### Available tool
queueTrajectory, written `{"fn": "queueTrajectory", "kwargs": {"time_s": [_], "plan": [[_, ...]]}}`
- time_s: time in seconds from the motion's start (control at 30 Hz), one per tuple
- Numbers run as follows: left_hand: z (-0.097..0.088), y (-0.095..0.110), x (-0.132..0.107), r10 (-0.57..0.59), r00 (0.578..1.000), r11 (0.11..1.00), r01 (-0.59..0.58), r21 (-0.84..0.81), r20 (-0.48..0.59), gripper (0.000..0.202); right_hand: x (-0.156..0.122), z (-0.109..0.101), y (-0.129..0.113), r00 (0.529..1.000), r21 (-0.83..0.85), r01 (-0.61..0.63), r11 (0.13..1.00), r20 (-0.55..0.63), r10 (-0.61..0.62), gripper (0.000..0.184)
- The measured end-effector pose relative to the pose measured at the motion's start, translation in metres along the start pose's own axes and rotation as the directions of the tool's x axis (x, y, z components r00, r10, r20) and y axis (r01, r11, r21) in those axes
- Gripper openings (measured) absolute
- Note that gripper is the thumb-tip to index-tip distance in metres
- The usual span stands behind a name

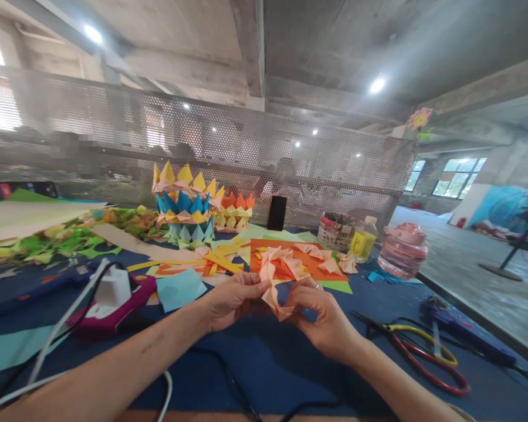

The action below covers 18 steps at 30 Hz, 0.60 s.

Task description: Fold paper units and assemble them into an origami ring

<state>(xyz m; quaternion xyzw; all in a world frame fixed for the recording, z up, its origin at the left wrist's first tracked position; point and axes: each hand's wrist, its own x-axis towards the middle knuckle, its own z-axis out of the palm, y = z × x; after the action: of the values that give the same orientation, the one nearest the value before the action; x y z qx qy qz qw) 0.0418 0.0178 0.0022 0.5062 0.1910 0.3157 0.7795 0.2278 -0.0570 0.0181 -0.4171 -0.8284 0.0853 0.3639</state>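
Note:
Between my hands is a curved chain of folded peach paper [273,302], its points linked into an open loop. My left hand [232,300] pinches the left side of the chain between thumb and fingers. On the other side, the bent fingers of my right hand [319,316] grip the lower right end; the fingertips are partly hidden behind the paper. More folded peach pieces [325,258] lie just beyond on an orange sheet [257,252]. Stacked paper crowns in yellow, blue and pale green [187,208] stand further back, beside an orange and yellow crown [235,214].
Red and yellow-handled scissors [426,357] and a blue glue gun [470,334] lie at right. A pink power strip [118,308] with cables sits left. A pink bottle [403,251], a yellow-labelled bottle [363,240] and a perforated metal screen [229,140] stand behind.

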Motion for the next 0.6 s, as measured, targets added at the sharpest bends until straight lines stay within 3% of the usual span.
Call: {"fn": "queueTrajectory", "kwargs": {"time_s": [0.17,0.37,0.6], "plan": [[-0.0032,-0.0026,0.0035,-0.005,1.000,0.998,0.005,-0.058,0.003,0.028,0.0007,0.0018,0.0006,1.000,-0.027,0.028,0.999,-0.005,-0.028,0.015],[-0.0004,-0.0011,0.0033,0.001,1.000,0.994,-0.001,-0.108,0.003,0.027,-0.0011,0.0020,0.0019,0.999,-0.067,-0.035,0.997,0.017,0.036,0.009],[0.0017,-0.0026,0.0002,-0.025,1.000,0.999,0.024,-0.041,-0.007,0.028,-0.0016,0.0022,-0.0016,0.996,-0.093,-0.088,0.992,0.009,0.089,0.025]]}}
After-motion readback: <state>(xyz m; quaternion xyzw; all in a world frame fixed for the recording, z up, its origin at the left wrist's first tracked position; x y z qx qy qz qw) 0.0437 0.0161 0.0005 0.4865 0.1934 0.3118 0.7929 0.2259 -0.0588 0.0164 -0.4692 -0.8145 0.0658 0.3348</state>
